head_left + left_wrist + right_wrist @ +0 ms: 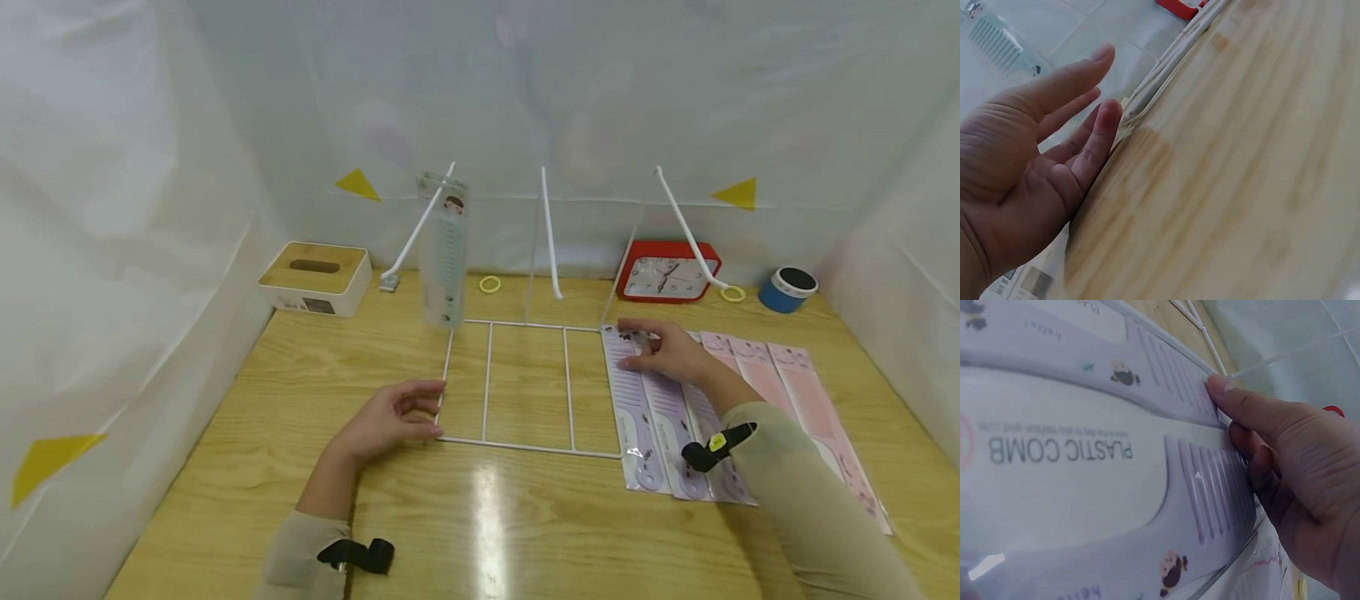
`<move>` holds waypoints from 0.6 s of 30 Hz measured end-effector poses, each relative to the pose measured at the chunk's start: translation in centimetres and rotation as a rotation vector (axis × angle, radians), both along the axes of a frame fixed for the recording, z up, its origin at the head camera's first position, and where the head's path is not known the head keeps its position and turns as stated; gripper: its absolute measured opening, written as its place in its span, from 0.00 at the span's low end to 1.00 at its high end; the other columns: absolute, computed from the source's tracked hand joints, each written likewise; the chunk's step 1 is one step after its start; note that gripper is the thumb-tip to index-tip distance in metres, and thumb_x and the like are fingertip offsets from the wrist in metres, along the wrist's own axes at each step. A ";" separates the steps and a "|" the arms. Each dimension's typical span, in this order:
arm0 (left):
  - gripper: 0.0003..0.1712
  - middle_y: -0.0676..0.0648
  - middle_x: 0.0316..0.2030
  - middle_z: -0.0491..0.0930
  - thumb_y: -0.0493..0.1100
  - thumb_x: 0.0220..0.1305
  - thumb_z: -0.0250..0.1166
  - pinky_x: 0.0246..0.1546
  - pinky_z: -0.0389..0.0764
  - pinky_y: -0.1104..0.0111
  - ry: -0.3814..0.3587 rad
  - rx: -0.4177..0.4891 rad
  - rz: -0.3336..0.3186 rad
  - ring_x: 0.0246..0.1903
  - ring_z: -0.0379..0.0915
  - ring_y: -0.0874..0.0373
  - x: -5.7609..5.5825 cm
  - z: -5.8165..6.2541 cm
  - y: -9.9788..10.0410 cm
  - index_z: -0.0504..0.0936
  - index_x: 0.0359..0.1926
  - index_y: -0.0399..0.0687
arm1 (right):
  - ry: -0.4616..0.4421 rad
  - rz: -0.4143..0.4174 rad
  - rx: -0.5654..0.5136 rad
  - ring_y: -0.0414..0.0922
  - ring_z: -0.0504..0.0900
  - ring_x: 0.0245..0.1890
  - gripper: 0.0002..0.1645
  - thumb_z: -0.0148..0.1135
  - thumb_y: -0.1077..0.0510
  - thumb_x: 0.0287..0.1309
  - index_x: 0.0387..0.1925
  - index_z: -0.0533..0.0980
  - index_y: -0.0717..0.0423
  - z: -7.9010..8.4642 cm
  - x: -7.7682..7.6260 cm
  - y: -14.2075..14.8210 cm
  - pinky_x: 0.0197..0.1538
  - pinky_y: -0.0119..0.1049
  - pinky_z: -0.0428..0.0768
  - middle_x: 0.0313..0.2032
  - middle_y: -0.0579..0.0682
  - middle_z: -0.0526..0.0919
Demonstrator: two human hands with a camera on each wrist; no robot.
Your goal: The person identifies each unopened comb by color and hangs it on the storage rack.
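Note:
A white wire rack [486, 383] lies with its gridded base on the table, and three arms rise from it. On its left arm hangs a packaged pale green comb [446, 258]. My left hand [392, 419] is beside the rack's front left corner, fingers loosely bent and holding nothing; whether the tips touch the wire is unclear. My right hand [666, 357] is over the top ends of the packaged purple combs [1210, 487], thumb against the leftmost pack, fingers spread apart from it. Packaged pink combs [806, 400] lie further right, partly behind the forearm.
Along the back stand a tissue box [330, 279] with a wooden lid, a red alarm clock [670, 272] and a blue round container [787, 289]. Yellow rings [490, 285] lie near the rack. White curtains [585, 100] enclose the table.

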State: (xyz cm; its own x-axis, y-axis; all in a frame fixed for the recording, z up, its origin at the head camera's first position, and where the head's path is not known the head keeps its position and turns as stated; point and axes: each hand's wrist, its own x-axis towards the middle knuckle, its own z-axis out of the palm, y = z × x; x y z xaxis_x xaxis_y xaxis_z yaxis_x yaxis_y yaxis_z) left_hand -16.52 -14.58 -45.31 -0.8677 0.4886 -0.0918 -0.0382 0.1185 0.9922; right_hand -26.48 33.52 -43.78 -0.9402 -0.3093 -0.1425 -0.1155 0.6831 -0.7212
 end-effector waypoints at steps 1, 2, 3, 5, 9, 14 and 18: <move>0.41 0.32 0.61 0.73 0.33 0.55 0.75 0.48 0.83 0.73 -0.003 0.000 0.000 0.52 0.75 0.55 0.0 -0.1 0.0 0.68 0.69 0.33 | 0.004 0.004 0.014 0.39 0.72 0.25 0.49 0.78 0.52 0.50 0.72 0.65 0.52 0.0 -0.1 0.0 0.28 0.30 0.73 0.60 0.58 0.75; 0.41 0.32 0.60 0.74 0.32 0.54 0.75 0.49 0.83 0.73 -0.006 -0.002 0.003 0.52 0.76 0.56 0.0 -0.3 0.0 0.69 0.69 0.33 | 0.006 0.006 0.032 0.39 0.72 0.25 0.50 0.78 0.51 0.50 0.73 0.65 0.52 0.0 -0.1 0.0 0.28 0.30 0.73 0.59 0.58 0.75; 0.41 0.32 0.60 0.74 0.32 0.54 0.75 0.50 0.83 0.72 -0.001 -0.002 0.001 0.52 0.76 0.56 0.0 -0.4 0.0 0.69 0.68 0.33 | 0.009 0.009 0.052 0.40 0.72 0.24 0.51 0.78 0.50 0.50 0.73 0.64 0.53 0.1 -0.1 0.1 0.27 0.30 0.73 0.59 0.59 0.74; 0.41 0.32 0.60 0.74 0.31 0.54 0.75 0.51 0.84 0.70 0.008 -0.002 -0.005 0.51 0.77 0.57 -0.1 -0.7 0.1 0.69 0.68 0.32 | 0.014 0.010 0.095 0.41 0.72 0.24 0.53 0.78 0.48 0.49 0.73 0.64 0.53 0.2 -0.2 0.2 0.27 0.31 0.72 0.59 0.60 0.73; 0.39 0.30 0.57 0.75 0.30 0.53 0.75 0.51 0.84 0.70 0.045 -0.019 -0.009 0.49 0.77 0.58 -0.2 -1.0 0.4 0.70 0.66 0.31 | 0.022 0.016 0.144 0.42 0.71 0.24 0.53 0.79 0.48 0.48 0.73 0.64 0.55 0.4 -0.2 0.4 0.28 0.32 0.73 0.64 0.61 0.71; 0.35 0.32 0.52 0.77 0.30 0.53 0.75 0.48 0.85 0.71 0.071 -0.065 0.030 0.47 0.78 0.56 -0.2 -1.1 0.5 0.74 0.63 0.32 | 0.049 0.025 0.146 0.43 0.72 0.24 0.51 0.79 0.49 0.48 0.71 0.67 0.53 0.6 -0.4 0.2 0.28 0.32 0.73 0.59 0.61 0.74; 0.33 0.33 0.52 0.76 0.30 0.53 0.75 0.49 0.85 0.70 0.076 -0.100 0.051 0.48 0.77 0.51 -0.1 -1.0 0.3 0.76 0.61 0.33 | 0.052 0.013 0.122 0.43 0.72 0.25 0.50 0.79 0.49 0.48 0.72 0.67 0.50 0.5 -0.9 -0.3 0.27 0.33 0.71 0.51 0.59 0.75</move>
State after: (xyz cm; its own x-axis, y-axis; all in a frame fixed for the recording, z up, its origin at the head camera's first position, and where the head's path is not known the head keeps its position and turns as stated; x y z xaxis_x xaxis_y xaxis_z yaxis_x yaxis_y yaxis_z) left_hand -16.59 -14.24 -46.34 -0.8974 0.4354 -0.0712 0.0276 0.2166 0.9759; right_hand -27.41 33.20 -43.26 -0.9433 -0.3050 -0.1310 -0.1599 0.7634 -0.6259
